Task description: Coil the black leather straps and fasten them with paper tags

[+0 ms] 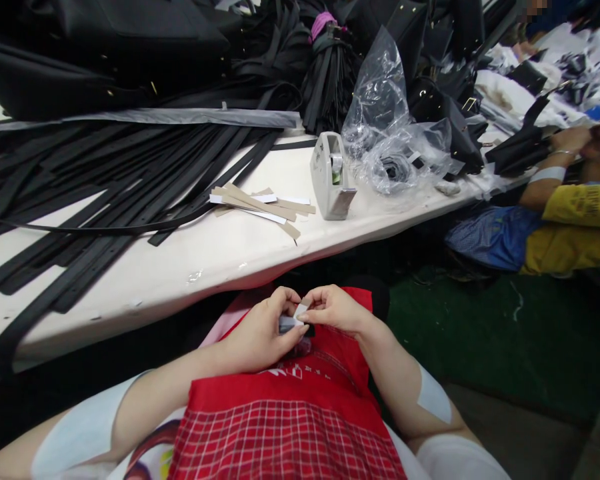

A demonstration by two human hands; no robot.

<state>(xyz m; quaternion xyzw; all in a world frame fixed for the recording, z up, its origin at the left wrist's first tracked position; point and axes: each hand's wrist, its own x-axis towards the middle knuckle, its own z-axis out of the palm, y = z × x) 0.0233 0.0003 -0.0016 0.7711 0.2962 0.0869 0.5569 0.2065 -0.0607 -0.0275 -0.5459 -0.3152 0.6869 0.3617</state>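
Observation:
Both my hands meet in front of the red apron, just below the table edge. My left hand (265, 330) is closed, thumb and fingers pinching a small grey piece (287, 324); its kind is partly hidden by the fingers. In my right hand (336, 310), a small white strip (301, 311) is pinched between thumb and fingertips, touching the grey piece. On the table beyond lies a loose pile of beige and white card strips (260, 202). Just right of that pile stands a grey tape dispenser (330, 180) with a roll in it.
Many long black straps (130, 180) cover the left of the white table (180, 273), some hanging over its edge. Black bags (130, 47) are heaped behind. Clear plastic bags (385, 133) lie right of the dispenser. A co-worker in a yellow sleeve (580, 207) sits at the right.

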